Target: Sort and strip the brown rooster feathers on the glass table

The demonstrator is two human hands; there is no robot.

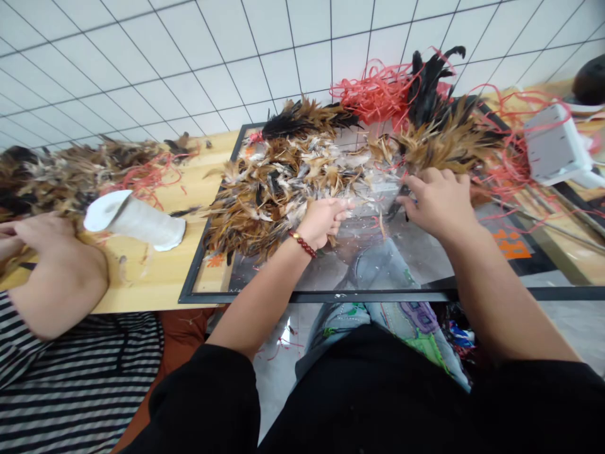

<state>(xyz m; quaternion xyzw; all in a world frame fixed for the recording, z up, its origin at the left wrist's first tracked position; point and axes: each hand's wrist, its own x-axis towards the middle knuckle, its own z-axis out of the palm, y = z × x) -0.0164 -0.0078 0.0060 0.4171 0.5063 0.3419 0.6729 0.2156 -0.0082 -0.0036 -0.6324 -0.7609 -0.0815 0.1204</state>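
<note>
My left hand [326,221], with a red bead bracelet at the wrist, is closed over the glass at the right edge of a pile of loose brown and white feathers [274,195]. Its fingertips are pinched together, on something too small to make out. To the right, my right hand [437,202] is bent palm down, its thumb and fingers curled round a small dark object, partly hidden, that may be a tool or a feather. Just beyond it lies a bundle of brown-black feathers [444,142].
Red plastic ribbon [373,94] is heaped at the back beside black feathers [425,88]. A white device [553,145] stands at the right. On the left are a white roll [137,217], more feathers [89,170] and another person's arm [61,265]. A black frame [265,296] edges the glass.
</note>
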